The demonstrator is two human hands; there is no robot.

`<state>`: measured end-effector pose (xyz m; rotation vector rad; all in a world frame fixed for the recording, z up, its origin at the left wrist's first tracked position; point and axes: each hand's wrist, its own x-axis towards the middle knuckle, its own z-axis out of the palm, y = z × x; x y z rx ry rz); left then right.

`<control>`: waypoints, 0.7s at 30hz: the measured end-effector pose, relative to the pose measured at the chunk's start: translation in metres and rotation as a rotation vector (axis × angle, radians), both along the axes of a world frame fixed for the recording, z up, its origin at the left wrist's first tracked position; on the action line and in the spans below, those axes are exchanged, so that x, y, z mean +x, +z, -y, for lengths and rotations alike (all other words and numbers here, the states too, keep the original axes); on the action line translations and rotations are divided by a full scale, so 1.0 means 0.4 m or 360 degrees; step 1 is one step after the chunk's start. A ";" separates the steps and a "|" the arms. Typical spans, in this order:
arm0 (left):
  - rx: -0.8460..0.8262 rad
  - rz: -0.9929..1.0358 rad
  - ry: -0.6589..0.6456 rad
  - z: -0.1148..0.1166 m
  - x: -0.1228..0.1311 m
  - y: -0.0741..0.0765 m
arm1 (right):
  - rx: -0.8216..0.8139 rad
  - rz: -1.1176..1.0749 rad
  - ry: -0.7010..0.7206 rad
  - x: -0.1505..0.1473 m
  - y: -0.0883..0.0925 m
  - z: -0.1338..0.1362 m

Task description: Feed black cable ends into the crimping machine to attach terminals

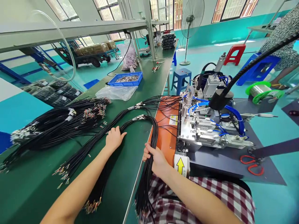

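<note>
A bundle of black cables arches over the table's front edge, its middle bound with a pale wrap. My right hand is closed around the end that hangs down by my lap. On the bundle's other side, my left hand curls over the cables, thumb sticking out to the right; its grip is partly hidden. Stripped, coloured wire ends show at the near end of that side. Just beyond lies a second black cable bundle, also wrapped at its middle.
Coiled cables are heaped at the left. Behind them are a clear plastic bag and a blue tray of small metal parts. A machine with blue air tubes stands at the right, red-handled scissors near it.
</note>
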<state>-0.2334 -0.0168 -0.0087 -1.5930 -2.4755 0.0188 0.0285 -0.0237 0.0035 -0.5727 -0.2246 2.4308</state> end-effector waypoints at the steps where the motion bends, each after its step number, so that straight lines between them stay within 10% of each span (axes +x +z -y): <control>1: -0.0016 -0.0014 0.0004 0.007 -0.002 0.000 | -0.0033 -0.0032 -0.0016 0.006 0.007 -0.003; 7: -0.0012 -0.0139 -0.0074 0.023 -0.053 0.139 | -0.0375 -0.0433 0.0067 -0.026 0.067 -0.001; 10: 0.0064 -0.0201 -0.0114 0.007 -0.018 0.196 | -0.0159 0.0001 0.0190 -0.066 0.060 0.021; 14: -0.0097 -0.0013 -0.0632 0.003 0.135 0.176 | 0.0183 0.0529 0.0492 -0.065 0.005 0.063; 18: -0.0247 0.0488 -0.1573 0.023 0.280 0.145 | 0.0378 0.0546 0.0560 -0.031 -0.013 0.066; 21: -0.0254 0.0576 -0.1778 0.001 0.294 0.151 | 0.0402 0.0375 0.0622 -0.022 0.002 0.061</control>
